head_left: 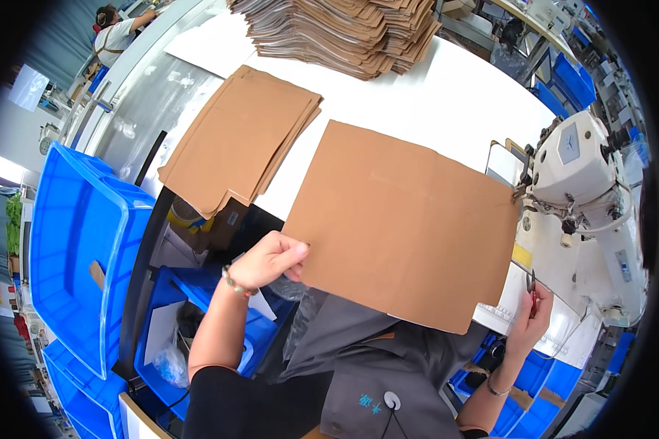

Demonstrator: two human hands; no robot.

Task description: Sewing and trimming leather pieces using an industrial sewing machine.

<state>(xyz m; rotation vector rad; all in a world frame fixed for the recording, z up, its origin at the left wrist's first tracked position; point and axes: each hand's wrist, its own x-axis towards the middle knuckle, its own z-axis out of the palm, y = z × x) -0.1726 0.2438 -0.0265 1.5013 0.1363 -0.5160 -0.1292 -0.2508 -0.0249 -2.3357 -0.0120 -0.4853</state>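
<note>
A large brown leather-like panel [406, 227], roughly rectangular, lies partly on the white table and reaches over my lap. My left hand [267, 261] pinches its left edge between thumb and fingers. At the right, my right hand [529, 322] is closed round small scissors with red handles [534, 293], their dark blades pointing up. These are just right of the panel's lower right corner and apart from it. The panel's far right edge meets the white sewing machine [575, 157], by the needle area; the exact contact is hard to make out.
Left of the panel lies a small stack of similar brown pieces [241, 135]. A tall wavy pile of brown pieces [337, 33] stands at the back of the white table [476, 95]. Blue bins [77, 241] line the left side. Another person [113, 36] works far left.
</note>
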